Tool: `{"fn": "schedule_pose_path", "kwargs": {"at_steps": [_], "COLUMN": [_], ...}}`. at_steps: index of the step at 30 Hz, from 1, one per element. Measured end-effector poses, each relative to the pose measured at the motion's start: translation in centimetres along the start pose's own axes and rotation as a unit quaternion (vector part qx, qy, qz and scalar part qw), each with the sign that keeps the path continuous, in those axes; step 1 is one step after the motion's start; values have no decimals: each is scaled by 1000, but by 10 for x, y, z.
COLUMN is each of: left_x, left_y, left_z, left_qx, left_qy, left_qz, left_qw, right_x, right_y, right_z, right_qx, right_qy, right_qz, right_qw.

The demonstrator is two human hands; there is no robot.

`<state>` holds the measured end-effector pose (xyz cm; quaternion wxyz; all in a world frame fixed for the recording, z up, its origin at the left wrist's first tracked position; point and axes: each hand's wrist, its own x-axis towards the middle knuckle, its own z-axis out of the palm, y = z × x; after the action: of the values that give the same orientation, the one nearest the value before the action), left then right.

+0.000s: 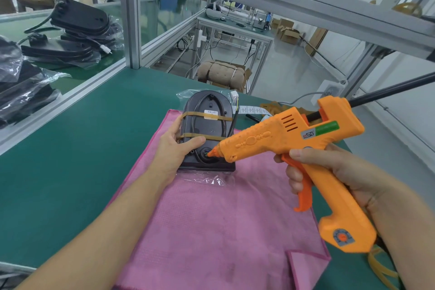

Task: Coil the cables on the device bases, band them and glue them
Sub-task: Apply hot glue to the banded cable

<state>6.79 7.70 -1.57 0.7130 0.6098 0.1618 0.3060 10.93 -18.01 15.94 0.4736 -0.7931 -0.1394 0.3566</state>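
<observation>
- Right hand (329,172) clamped on orange glue gun (294,143), fingers on trigger.
- Nozzle touching cable socket just left of it on device base (207,125).
- Left hand (174,148) gripping banded base over pink cloth (211,219).
- Risk, judged: oversqueezing strings hot glue onto thumb.

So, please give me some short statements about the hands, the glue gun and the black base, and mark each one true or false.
1. The right hand grips the orange plastic glue gun. True.
2. The gun's nozzle points at the far rounded end of the black plastic device base. False: it points at the round opening at the near end.
3. Two tan rubber bands cross the base. True.
4. The left hand rests flat on the pink cloth. False: it holds the base's left edge.
</observation>
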Motion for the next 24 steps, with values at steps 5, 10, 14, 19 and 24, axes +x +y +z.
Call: {"fn": "schedule_pose_path", "kwargs": {"at_steps": [5,10,14,19,24], "left_x": [1,1,1,1,1], "left_y": [0,-1,-2,-2,-2], "left_z": [0,-1,-1,-1,-1], "left_qx": [2,0,-7,-7,-7], "left_qy": [-8,-1,-1,1,-1], "left_qz": [-2,-2,-6,-5,-9], "left_qw": [1000,1000,1000,1000,1000], "right_x": [1,3,7,11,13], "right_y": [2,6,7,8,9], "right_z": [-3,-3,-2,-2,0], "right_qx": [31,38,23,28,47], "right_qy": [2,-3,-2,-7,-15], "right_qz": [8,8,2,-8,-10], "right_qw": [999,999,1000,1000,999]}}
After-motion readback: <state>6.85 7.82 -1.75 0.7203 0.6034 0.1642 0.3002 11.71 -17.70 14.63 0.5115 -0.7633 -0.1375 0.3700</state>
